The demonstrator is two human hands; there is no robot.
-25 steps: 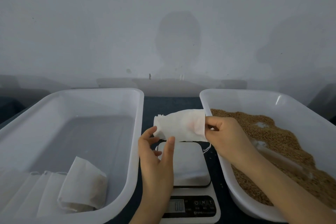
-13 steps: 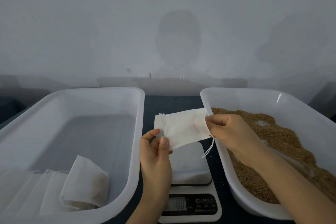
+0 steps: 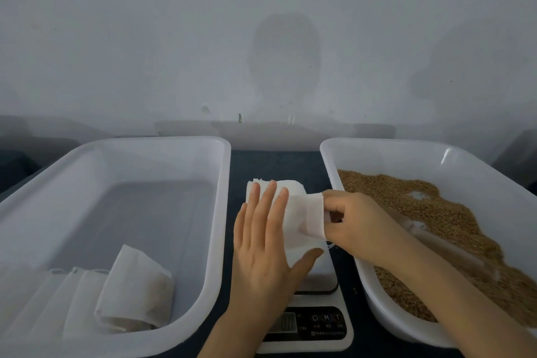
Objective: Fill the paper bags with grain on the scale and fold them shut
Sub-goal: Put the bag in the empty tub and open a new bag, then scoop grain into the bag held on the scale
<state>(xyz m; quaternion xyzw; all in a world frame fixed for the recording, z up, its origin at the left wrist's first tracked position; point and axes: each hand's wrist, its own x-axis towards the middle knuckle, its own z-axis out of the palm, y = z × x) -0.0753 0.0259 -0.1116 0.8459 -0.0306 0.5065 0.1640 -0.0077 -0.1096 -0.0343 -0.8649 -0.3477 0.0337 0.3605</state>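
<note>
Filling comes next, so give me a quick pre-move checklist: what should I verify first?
1. Position: ok, the bag is over the scale; left hand lies flat on it.
2. Opening: not ok, it lies flat; right hand pinches its right end.
3. Reading: cannot tell, display blurred.
4. Supply: ok, grain lies in the right tub.
5. Free hand for the scoop: not ok, both are on the bag.
</note>
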